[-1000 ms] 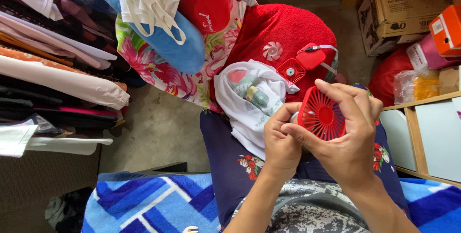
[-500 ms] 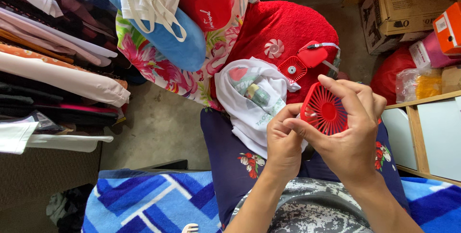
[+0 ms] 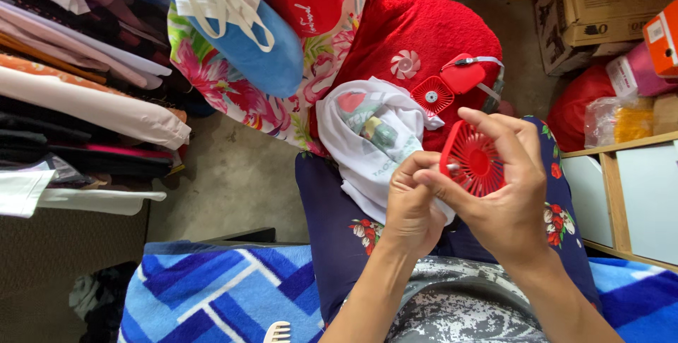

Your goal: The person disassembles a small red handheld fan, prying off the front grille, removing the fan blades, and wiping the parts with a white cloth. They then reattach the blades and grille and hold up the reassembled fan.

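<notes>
Clearly both hands clamp the round red plastic fan grille [image 3: 474,159]: right hand [image 3: 505,205] cradling, left hand [image 3: 409,205] pinching at nine o'clock; twisting might snap it

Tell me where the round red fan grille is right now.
The round red fan grille is right of centre, held in the right hand, with the left hand touching its edge.

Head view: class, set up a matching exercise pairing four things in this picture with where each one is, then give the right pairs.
Things:
1. red fan grille
2. white fan blade
3. cardboard box
4. folded clothes

Places:
A. top right corner
B. stacked at the left edge
C. held in the right hand, left hand touching
D. lying on the red cushion

Pairs: 1-C, 2-D, 3-A, 4-B
</notes>
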Available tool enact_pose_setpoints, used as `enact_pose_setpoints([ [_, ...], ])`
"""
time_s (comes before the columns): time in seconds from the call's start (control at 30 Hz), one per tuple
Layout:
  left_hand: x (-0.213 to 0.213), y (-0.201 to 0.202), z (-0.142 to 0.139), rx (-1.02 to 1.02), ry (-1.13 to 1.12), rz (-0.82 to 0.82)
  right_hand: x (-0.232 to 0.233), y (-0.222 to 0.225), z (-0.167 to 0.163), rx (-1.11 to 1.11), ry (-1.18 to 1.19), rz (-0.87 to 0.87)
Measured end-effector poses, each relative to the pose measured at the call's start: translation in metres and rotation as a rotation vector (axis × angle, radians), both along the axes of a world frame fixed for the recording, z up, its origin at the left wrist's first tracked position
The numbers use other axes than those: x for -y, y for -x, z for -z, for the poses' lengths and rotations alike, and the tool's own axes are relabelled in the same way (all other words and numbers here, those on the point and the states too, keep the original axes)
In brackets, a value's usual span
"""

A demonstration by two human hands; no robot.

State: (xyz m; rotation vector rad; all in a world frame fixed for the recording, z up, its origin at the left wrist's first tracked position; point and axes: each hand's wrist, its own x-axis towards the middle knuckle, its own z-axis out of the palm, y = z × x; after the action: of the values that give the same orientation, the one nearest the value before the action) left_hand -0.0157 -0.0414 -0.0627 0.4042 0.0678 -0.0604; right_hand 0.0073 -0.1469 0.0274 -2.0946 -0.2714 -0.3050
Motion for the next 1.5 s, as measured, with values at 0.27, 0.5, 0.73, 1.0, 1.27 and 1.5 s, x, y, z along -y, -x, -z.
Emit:
enact_pose_setpoints([
  [0.27,-0.012,0.001,-0.016,-0.069,-0.070,0.075,0.003,0.000,0.003,0.035,0.006,0.029],
  [0.5,0.000,-0.003,-0.005,-0.036,-0.065,-0.026,0.004,-0.003,0.008,0.030,0.023,0.020],
  [0.73,-0.002,-0.001,-0.001,-0.012,-0.285,-0.046,0.005,-0.003,0.007,0.003,0.006,-0.004],
  [1.0,0.003,-0.004,0.001,0.021,-0.593,0.022,0.023,-0.009,0.024,-0.306,-0.344,-0.089],
  [1.27,-0.024,-0.011,-0.003,-0.064,-0.167,-0.100,0.049,-0.030,0.035,-1.343,-1.998,-0.738],
  [1.5,-0.035,-0.012,-0.026,0.103,-0.255,-0.100,0.045,-0.026,0.028,-1.269,-1.825,-0.587],
])
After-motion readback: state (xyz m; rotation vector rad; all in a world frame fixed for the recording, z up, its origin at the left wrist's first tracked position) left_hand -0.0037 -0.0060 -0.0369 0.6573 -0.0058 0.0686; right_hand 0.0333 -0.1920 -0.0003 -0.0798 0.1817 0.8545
